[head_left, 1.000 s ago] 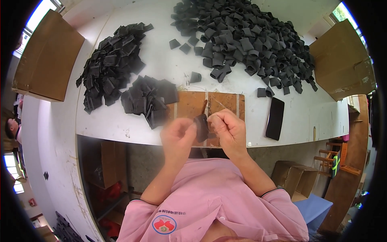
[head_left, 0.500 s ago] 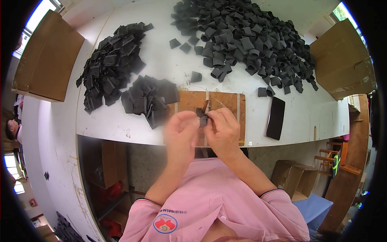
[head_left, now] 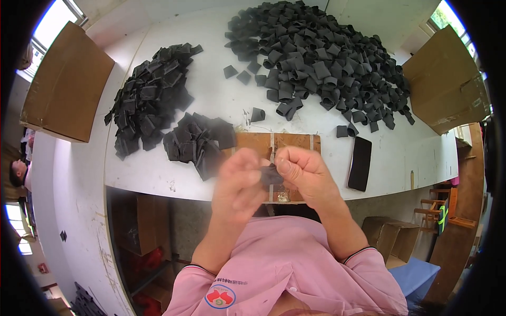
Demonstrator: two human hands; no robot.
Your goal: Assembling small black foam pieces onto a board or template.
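Over a brown board [head_left: 253,139] at the table's front edge, my right hand [head_left: 308,176] is closed, pinching a small dark grey fabric piece [head_left: 271,175] between thumb and fingers. My left hand [head_left: 241,181] is at the piece's left side, smeared by motion. Its fingers look bent, but their grip on the piece is not clear. Left of the board lies a small heap of flat dark pieces [head_left: 195,142]. A larger heap of similar flat pieces [head_left: 153,95] is behind it. Tube-shaped dark fabric loops [head_left: 316,58] form a big pile at the back right.
A black phone [head_left: 360,164] lies right of the board. One loose loop [head_left: 258,114] sits behind the board. Cardboard boxes stand at the left [head_left: 68,84] and right [head_left: 448,79] of the white table [head_left: 211,89]. Another person [head_left: 20,171] shows at the far left.
Both hands and the dark piece now appear lower in the picture. My right hand has turned, with its thumb now showing on the piece. The table view has shifted slightly downward.
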